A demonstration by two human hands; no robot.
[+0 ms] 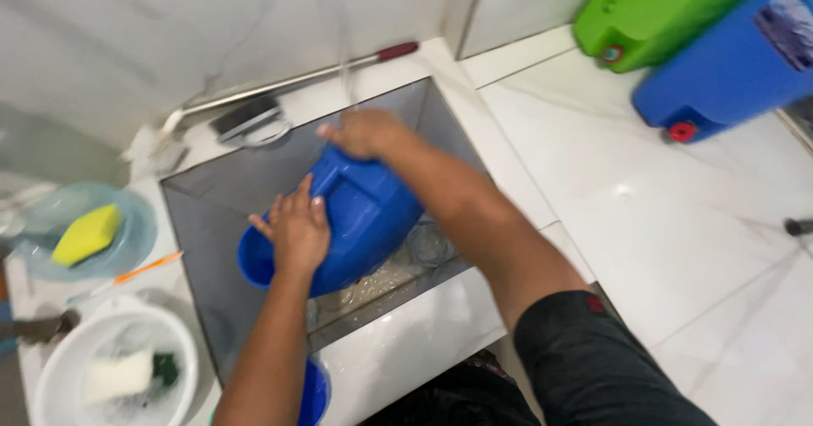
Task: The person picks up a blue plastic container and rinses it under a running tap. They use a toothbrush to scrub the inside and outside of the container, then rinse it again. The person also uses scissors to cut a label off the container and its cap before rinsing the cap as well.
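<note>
Both our hands hold a blue jerrycan (360, 214) tilted over the steel sink (212, 214).

Our left hand (294, 229) lies flat with spread fingers on the can's near side; our right hand (364, 132) is curled over its upper end toward the sink's far edge, covering what it grips, so we cannot tell if that is a handle or a cap. The can's lower part is hidden behind our left arm. A thin water stream blurs above the right hand. On the bench's left edge a yellow sponge (86, 233) rests in a clear bowl (140, 223), and a white bowl (63, 350) at the near-left corner is cut off. On the floor, a green can (652, 7) and another blue can (737, 62) are cropped.
</note>
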